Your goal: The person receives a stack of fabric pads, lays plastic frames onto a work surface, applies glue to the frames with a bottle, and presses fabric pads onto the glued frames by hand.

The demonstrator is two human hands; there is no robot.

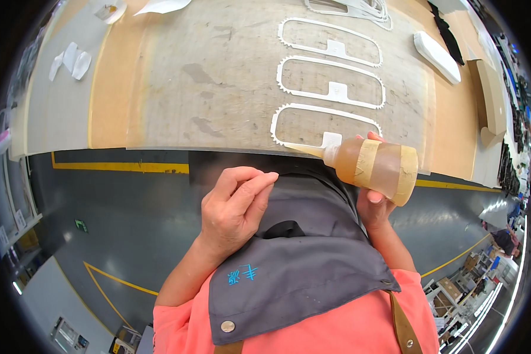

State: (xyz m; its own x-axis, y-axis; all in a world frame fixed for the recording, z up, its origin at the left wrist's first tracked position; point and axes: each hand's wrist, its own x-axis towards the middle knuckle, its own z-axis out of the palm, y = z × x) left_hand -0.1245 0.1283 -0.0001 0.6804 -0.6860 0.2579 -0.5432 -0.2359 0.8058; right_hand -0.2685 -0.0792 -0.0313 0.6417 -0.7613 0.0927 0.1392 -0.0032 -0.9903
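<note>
My right hand (376, 203) is wrapped round a squeeze bottle (351, 160) of amber liquid with tape bands. The bottle lies tilted, and its thin nozzle points left at the lower edge of the nearest white frame (326, 110), by the table's front edge. My left hand (236, 203) is held in front of the apron, thumb and fingertips pinched together; whatever they hold, if anything, is too small to make out. Two more white toothed frames (330, 75) (330, 40) lie in a column beyond the nearest one.
More white frames (357, 9) are heaped at the table's far side. A white oblong piece (436, 57), a black strap (447, 34) and a cardboard piece (487, 100) lie on the right. Crumpled paper (72, 61) and a small cup (108, 9) stand on the left.
</note>
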